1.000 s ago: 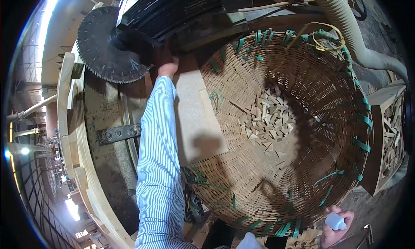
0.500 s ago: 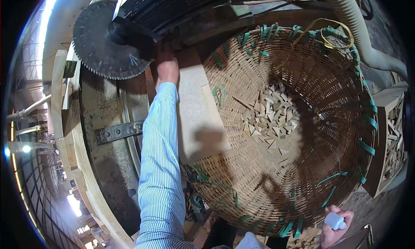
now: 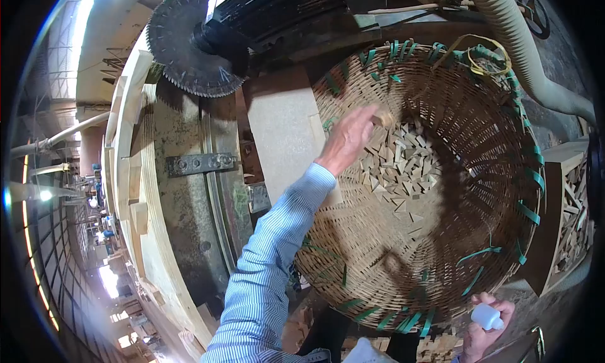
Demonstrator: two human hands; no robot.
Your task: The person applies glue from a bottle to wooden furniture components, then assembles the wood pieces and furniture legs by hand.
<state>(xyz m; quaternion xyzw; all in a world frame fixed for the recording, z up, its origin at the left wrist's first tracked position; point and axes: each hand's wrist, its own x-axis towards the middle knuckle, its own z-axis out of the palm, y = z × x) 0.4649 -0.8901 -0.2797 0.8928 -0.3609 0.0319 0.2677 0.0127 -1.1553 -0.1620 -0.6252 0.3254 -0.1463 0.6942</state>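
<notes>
Holding small wood piece (image 3: 383, 119) blurred in left hand (image 3: 348, 139), over basket's (image 3: 372, 227) far left, by wood triangles (image 3: 403, 164); gripping white bottle (image 3: 487, 317) in right hand (image 3: 479, 339), near right

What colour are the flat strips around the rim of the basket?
Green; the strips on the basket show best in the head view.

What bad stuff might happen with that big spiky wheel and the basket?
The saw blade has bare teeth, so it might cut the left hand if that reaches too close. The bottle in the right hand might slip and drop. Pointy wood bits in the basket might poke fingers.
</notes>
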